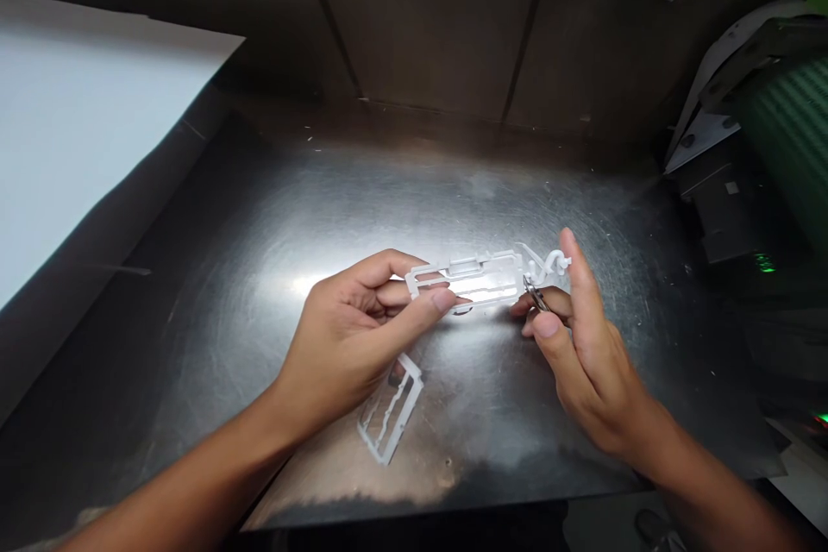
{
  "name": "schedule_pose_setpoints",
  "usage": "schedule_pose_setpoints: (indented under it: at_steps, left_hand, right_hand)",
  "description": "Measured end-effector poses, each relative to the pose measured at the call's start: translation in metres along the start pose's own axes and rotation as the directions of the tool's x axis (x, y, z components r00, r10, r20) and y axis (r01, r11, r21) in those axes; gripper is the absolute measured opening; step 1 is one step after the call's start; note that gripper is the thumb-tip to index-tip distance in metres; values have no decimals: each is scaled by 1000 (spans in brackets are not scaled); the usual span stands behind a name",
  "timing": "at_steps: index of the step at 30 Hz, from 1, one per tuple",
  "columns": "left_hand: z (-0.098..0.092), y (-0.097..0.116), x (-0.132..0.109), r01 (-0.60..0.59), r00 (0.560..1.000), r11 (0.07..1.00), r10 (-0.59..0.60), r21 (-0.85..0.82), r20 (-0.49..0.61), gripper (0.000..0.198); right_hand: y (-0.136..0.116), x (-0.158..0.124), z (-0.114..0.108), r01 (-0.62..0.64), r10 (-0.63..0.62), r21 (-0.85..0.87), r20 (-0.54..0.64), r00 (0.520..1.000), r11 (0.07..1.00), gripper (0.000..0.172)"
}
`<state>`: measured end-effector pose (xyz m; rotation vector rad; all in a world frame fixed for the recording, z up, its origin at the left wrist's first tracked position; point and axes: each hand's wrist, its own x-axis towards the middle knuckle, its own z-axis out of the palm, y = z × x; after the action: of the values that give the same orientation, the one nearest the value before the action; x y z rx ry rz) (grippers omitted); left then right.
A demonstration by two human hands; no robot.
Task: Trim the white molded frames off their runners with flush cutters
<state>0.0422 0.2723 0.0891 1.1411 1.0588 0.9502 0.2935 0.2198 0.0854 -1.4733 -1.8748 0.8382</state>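
Observation:
My left hand (362,323) pinches the left end of a white plastic frame (482,263), held above the metal table. At the frame's right end a curled white plastic sprue (553,263) sticks out toward my right index finger. My right hand (582,345) grips small metal nippers (536,295), largely hidden by the fingers; their tips are at the frame's right end, beside the sprue. Whether the jaws touch the plastic I cannot tell. A second white plastic frame (404,414) lies on the table below my left hand, partly covered by it.
The brushed metal table (517,423) carries a few tiny white scraps. A large white sheet (97,103) rises at the left. Dark metal panels (440,26) stand at the back. Machine parts (718,181) and a green ribbed surface (789,121) are on the right.

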Motion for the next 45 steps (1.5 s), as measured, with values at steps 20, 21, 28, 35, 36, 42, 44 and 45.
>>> schedule_pose_setpoints:
  at_steps: [20, 21, 28, 35, 36, 42, 44, 45]
  left_hand:
    - [2, -8, 3, 112, 992, 984, -103, -140, 72, 31]
    - [2, -9, 4, 128, 989, 978, -114, -165, 92, 35]
    - [8, -8, 9, 197, 973, 956, -164, -216, 163, 47]
    - [9, -11, 7, 216, 964, 947, -169, -236, 204, 45]
    - [9, -11, 7, 222, 964, 941, -173, -255, 202, 42]
    - [-1, -6, 16, 477, 876, 595, -255, -647, 410, 19]
    - [-8, -6, 18, 560, 823, 441, -197, -702, 533, 21]
    - [-12, -7, 19, 582, 806, 384, -158, -717, 570, 25]
  right_hand:
    - [-4, -7, 2, 82, -84, -34, -44, 996, 996, 74]
    - [-4, -7, 1, 75, -74, 27, -15, 997, 997, 73]
    - [-1, -8, 2, 40, -50, 189, 51, 997, 981, 69]
    - [-2, -7, 3, 55, -58, 119, 23, 998, 991, 66]
    - [-1, -6, 3, 58, -59, 70, 8, 998, 996, 66]
    - [19, 0, -3, 131, -251, -681, -80, 965, 720, 66]
    - [31, 0, 0, 126, -265, -792, -48, 963, 598, 63]
    - [37, -1, 3, 125, -254, -794, -37, 967, 594, 62]
